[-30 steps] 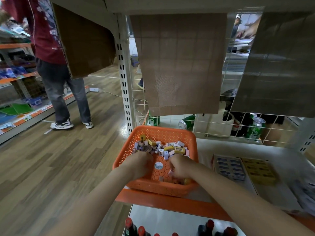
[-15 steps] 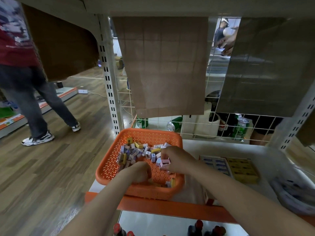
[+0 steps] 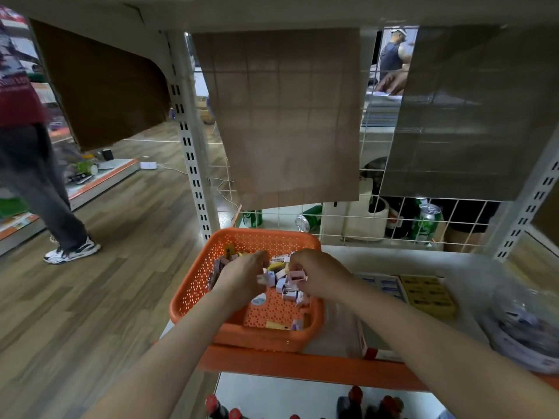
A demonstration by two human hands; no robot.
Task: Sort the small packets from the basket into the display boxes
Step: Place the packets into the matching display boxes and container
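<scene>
**Now both hands meet over the pile**

Since half a second ago, the left hand (image 3: pixel 242 279) has moved from the near wall of the orange basket (image 3: pixel 193 285), at frame centre, up to the packet pile (image 3: pixel 279 266), its fingers curled round a pale packet (image 3: pixel 266 279). The right hand (image 3: pixel 320 276) keeps pinching a pink packet (image 3: pixel 296 278). The display boxes (image 3: pixel 428 294) lie right of the basket.

A brown cardboard sheet (image 3: pixel 287 116) is hanging on the wire grid (image 3: pixel 402 219) behind the shelf, with a second sheet (image 3: pixel 102 86) to its left and a grey sheet (image 3: pixel 472 116) to its right. Green cans (image 3: pixel 428 222) are standing behind the grid; one can (image 3: pixel 308 219) is lying on its side. Red-capped bottles (image 3: pixel 354 400) are standing on the lower shelf. A person in dark trousers (image 3: pixel 30 182) is standing on the wood floor (image 3: pixel 121 282) at left.
</scene>
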